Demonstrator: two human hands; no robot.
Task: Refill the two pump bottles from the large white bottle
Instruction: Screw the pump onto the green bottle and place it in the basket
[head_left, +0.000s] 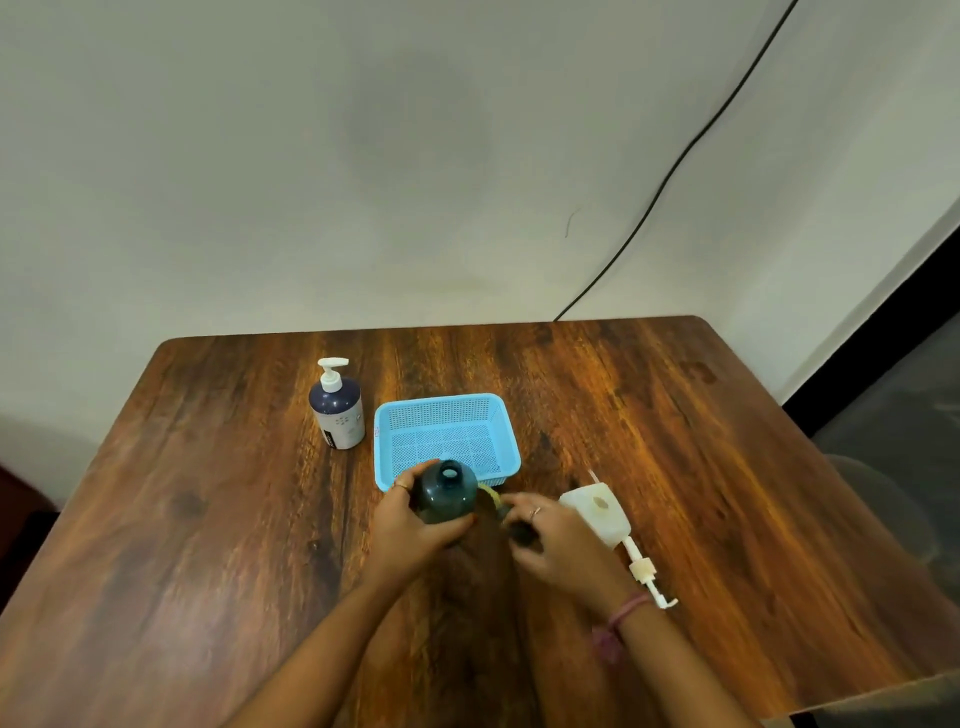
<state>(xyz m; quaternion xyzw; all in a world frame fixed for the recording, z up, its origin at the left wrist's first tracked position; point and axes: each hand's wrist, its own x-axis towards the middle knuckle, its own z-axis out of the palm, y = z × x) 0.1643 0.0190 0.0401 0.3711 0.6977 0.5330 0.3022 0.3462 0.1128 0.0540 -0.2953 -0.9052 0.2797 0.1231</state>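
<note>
Standing upright near the front middle of the wooden table (675, 415), the dark teal bottle (448, 491) has its neck open, the round mouth showing from above. The left hand (410, 525) wraps its fingers and thumb around the bottle's body and steadies it. It looks like rigid translucent plastic — light if nearly empty, and likely slick if any soap has run down the side — so a hold low around the widest part seems safest while it is filled.

The right hand (550, 540) is just beside it, fingers curled around a small dark part (519, 532) with a yellowish piece near the bottle's shoulder; this is probably the bottle's own pump or cap, though it is too blurred to tell.

Just right of that hand stands the large white bottle (597, 512), its top open. It is probably the heaviest item, and its flat sides should give a firm two-sided hold for pouring. A white pump head with dip tube (647, 571) lies on the table beside it.

Behind the teal bottle sits a light blue perforated basket (511, 441), and left of that — well apart from the hands — a navy pump bottle (337, 415) with its white pump on.
</note>
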